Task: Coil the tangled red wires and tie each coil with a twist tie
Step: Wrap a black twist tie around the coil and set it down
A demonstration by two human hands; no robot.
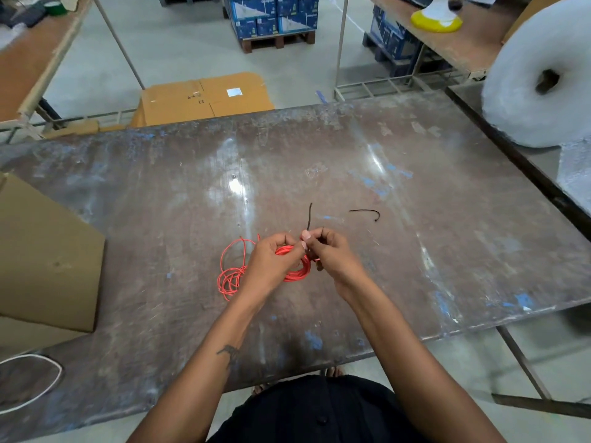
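Observation:
A tight coil of red wire [295,273] is held just above the worn metal table [415,187], gripped by my left hand [271,263]. My right hand [329,254] pinches a black twist tie [309,215] at the coil's top; one end of the tie sticks up past my fingers. Both hands touch at the fingertips. A looser bunch of red wire loops [232,270] lies on the table to the left of my left hand, partly hidden behind it. A second black twist tie [367,213] lies bent on the table to the right, apart from my hands.
A cardboard box [44,257] stands on the table's left edge. A white cable loop [32,378] lies at the near left corner. A big roll of bubble wrap [540,75] sits at the far right. Flattened cardboard [204,97] lies on the floor beyond the table.

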